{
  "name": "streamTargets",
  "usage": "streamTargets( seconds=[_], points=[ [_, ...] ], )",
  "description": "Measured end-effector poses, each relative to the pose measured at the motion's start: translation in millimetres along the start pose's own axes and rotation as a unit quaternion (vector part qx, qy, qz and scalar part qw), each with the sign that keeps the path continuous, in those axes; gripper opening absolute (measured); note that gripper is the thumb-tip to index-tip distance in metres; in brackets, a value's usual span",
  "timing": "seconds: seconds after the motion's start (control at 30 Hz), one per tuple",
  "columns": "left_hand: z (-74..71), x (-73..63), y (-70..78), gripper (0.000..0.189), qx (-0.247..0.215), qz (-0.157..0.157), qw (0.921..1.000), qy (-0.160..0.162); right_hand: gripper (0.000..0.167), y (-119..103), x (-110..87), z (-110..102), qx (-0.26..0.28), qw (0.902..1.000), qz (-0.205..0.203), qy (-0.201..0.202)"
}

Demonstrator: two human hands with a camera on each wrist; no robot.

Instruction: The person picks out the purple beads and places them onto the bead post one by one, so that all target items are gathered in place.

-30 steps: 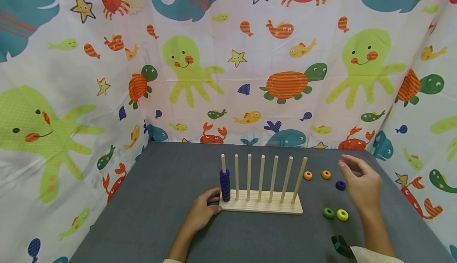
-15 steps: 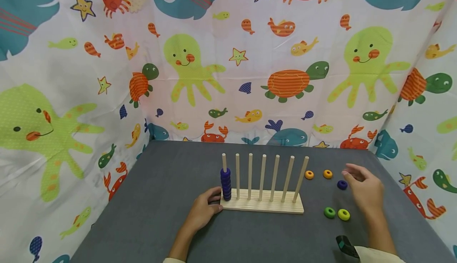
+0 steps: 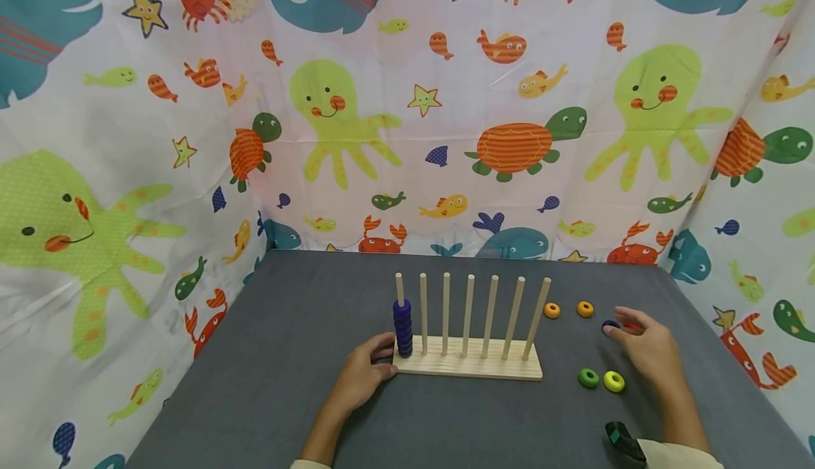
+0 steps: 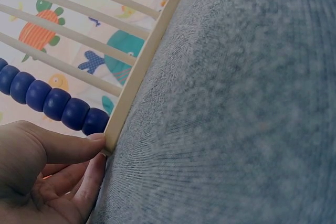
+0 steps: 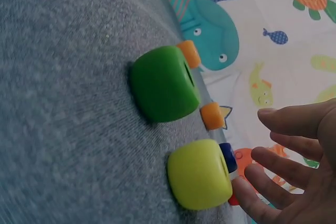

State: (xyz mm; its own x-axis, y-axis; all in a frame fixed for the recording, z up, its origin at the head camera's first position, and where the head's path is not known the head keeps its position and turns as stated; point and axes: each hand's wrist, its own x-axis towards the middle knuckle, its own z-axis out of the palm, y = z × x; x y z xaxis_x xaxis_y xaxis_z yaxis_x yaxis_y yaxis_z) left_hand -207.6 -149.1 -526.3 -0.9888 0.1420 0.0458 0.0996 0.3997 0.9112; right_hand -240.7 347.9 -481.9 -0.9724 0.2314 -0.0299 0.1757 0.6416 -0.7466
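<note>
My left hand (image 3: 364, 373) pinches the left end of a wooden peg stand (image 3: 467, 368), thumb and fingers at its corner in the left wrist view. A stack of dark blue beads (image 3: 402, 329) fills the lower part of the leftmost peg; the other pegs are bare. Over at the right, my right hand (image 3: 652, 352) hovers with its thumb by a loose dark blue bead (image 3: 610, 327). A red bead (image 3: 632, 327) shows partly beneath its fingers. In the right wrist view those fingers (image 5: 281, 163) are spread and hold nothing.
Two orange beads (image 3: 552, 310) lie behind, right of the stand. A green bead (image 3: 588, 378) and a yellow bead (image 3: 614, 382) sit nearer the front. Grey cloth (image 3: 255, 384) covers the table, and a sea-animal curtain (image 3: 382, 136) hangs behind it.
My right hand has come down toward the table and the loose blue bead, and the red bead has come into view. The left hand keeps its grip on the stand.
</note>
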Motion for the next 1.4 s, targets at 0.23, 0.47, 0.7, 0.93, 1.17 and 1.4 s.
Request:
streamTargets(
  seconds=[0.23, 0.47, 0.7, 0.93, 1.17, 1.4],
  points=[
    [-0.2, 0.7, 0.1, 0.060, -0.002, -0.001, 1.0000, 0.001, 0.073, 8, 4.8, 0, -0.010, 0.9995, 0.001, -0.029],
    [-0.1, 0.6, 0.4, 0.059, -0.003, 0.001, 1.0000, -0.002, 0.084, 11, 10.8, 0, -0.027, 0.9976, 0.022, -0.060],
    [-0.4, 0.1, 1.0, 0.060, -0.004, 0.001, 1.0000, -0.003, 0.067, 14, 7.6, 1, -0.018, 0.9987, 0.006, -0.047],
    [-0.6, -0.8, 1.6, 0.059, -0.003, 0.003, 1.0000, -0.004, 0.062, 13, 9.2, 4, -0.042, 0.9981, 0.003, -0.045],
    [-0.2, -0.4, 0.9, 0.059, 0.004, 0.006, 1.0000, -0.001, 0.059, 15, 12.0, 7, -0.052, 0.9976, -0.010, -0.044],
    [-0.5, 0.1, 0.2, 0.059, 0.005, 0.001, 1.0000, 0.001, 0.057, 17, 13.4, 8, -0.064, 0.9958, -0.022, -0.061]
  ],
)
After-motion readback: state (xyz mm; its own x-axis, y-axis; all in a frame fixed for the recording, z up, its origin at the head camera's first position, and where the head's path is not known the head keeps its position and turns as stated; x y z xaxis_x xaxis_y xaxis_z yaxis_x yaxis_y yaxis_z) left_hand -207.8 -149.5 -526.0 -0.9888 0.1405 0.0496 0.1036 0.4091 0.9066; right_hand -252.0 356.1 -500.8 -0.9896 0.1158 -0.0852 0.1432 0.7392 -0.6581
